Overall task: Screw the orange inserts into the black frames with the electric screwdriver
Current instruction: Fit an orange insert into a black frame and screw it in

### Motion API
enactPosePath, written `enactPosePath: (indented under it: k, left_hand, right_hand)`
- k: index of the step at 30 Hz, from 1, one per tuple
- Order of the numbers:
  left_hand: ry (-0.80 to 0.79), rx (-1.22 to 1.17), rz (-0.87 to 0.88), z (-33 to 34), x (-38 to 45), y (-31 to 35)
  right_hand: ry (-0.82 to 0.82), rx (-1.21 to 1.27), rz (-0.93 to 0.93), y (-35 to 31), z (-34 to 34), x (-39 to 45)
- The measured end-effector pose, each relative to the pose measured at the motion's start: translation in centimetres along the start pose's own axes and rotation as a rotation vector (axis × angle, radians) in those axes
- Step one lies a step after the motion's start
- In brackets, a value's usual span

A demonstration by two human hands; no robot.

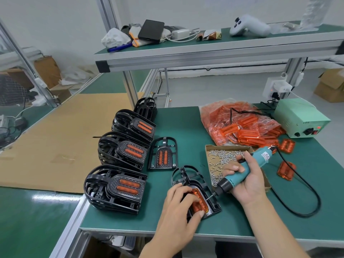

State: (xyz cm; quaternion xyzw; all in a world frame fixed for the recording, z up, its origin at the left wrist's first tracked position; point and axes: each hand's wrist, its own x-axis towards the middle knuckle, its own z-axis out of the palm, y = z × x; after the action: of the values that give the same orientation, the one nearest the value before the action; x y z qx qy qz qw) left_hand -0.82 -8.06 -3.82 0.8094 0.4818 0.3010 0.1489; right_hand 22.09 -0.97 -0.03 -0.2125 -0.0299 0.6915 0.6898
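A black frame point(188, 175) lies on the green mat near the front edge with an orange insert point(200, 197) seated in it. My left hand point(180, 207) presses down on the insert and frame, fingers curled over them. My right hand point(245, 181) grips the teal electric screwdriver point(240, 175), tilted so its bit touches the frame's right side beside the insert. A cardboard tray of small silver screws point(221, 159) sits just behind the screwdriver. A clear bag of orange inserts point(240, 123) lies at the back right.
Three stacks of finished black frames point(115, 187) stand at the left, one single finished frame point(162, 155) beside them. A green power supply box point(299, 118) sits far right, its black cable point(307, 202) looping across the mat. Loose inserts point(285, 171) lie right of the tray. An overhead shelf point(204, 51) holds clutter.
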Motion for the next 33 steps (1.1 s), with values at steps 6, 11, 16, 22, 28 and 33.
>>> enactPosePath:
  k: [6,11,16,22,28,33]
  left_hand:
    - [-0.105,-0.116,0.044,-0.6,0.5,-0.7]
    - [-0.166,-0.143,0.071,-2.0,1.5,-1.5]
    - [-0.118,-0.016,0.065,-1.4,1.2,-1.0]
    - [-0.184,0.013,0.123,-2.7,1.6,-1.5]
    - [-0.183,0.031,0.107,-3.2,1.4,-1.4]
    - [-0.19,-0.034,0.061,-3.2,1.1,-1.3]
  right_hand:
    - [0.011,-0.006,-0.001,0.0,0.0,0.1]
    - [0.003,0.005,0.002,0.0,-0.1,0.1]
    - [0.004,0.004,-0.004,0.0,-0.2,0.2]
    - [0.005,0.004,-0.004,0.0,-0.2,0.1]
    - [0.017,-0.006,-0.015,0.0,0.1,0.0]
    - [0.019,-0.01,-0.007,0.0,0.3,-0.1]
